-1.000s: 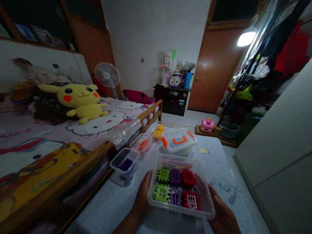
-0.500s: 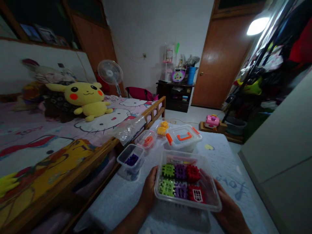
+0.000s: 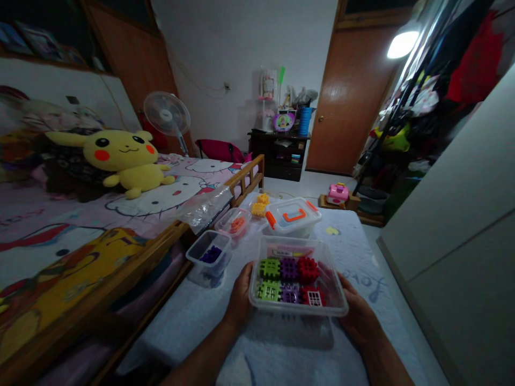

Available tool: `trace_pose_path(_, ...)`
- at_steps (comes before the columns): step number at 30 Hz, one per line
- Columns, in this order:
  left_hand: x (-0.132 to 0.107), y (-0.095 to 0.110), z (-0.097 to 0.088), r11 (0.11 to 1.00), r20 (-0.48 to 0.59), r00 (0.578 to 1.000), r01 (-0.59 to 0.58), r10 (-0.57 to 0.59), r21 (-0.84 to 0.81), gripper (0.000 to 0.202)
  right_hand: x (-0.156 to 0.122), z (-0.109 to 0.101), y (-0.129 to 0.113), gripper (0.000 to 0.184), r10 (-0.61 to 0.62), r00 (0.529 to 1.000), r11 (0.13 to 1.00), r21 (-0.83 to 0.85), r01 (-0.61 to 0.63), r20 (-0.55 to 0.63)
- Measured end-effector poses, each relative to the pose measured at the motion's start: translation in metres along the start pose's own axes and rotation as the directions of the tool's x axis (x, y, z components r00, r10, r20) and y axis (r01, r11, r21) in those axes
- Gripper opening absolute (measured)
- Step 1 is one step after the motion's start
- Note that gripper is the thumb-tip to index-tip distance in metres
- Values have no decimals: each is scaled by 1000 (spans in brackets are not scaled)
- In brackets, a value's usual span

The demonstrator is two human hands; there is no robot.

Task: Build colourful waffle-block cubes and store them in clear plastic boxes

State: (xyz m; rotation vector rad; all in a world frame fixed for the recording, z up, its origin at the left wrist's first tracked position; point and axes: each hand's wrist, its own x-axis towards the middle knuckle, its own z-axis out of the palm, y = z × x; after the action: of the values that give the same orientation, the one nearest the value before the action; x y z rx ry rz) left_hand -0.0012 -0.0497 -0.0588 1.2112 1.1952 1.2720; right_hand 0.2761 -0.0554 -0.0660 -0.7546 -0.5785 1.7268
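A clear plastic box (image 3: 298, 310) is between my two hands in the head view. My left hand (image 3: 240, 297) grips its left side, and my right hand (image 3: 358, 311) grips its right side; the fingers are partly hidden behind the walls. Inside lie green blocks (image 3: 269, 269), purple blocks (image 3: 289, 269) and red blocks (image 3: 308, 269), one with a white window grid. Just behind it stands a lidded clear box (image 3: 295, 214) with orange clips and handle. To the left are a small tub (image 3: 193, 256) of dark purple pieces and another tub (image 3: 225, 219) with orange pieces.
Yellow pieces (image 3: 259, 208) lie beyond the tubs. A wooden bed rail (image 3: 169, 236) runs along the left, with crumpled clear plastic (image 3: 205, 208) over it. A yellow plush toy (image 3: 132, 161) sits on the bed. A pale cabinet (image 3: 454, 241) stands at the right.
The camera view has shifted, so the room appears further left and slightly higher. Both hands still hold the clear box, which looks a little farther from me.
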Motion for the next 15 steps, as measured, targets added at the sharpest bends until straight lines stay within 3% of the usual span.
trace_pose_path(9,0,3,1,1000,-19,1000,-9,9,26,38,2,7,-1,54,-6,1000,999,-45,7,19)
trace_pose_path(15,2,-2,2,999,-31,1000,-8,6,-48,55,2,12,4,56,-30,999,998,-48,31,37)
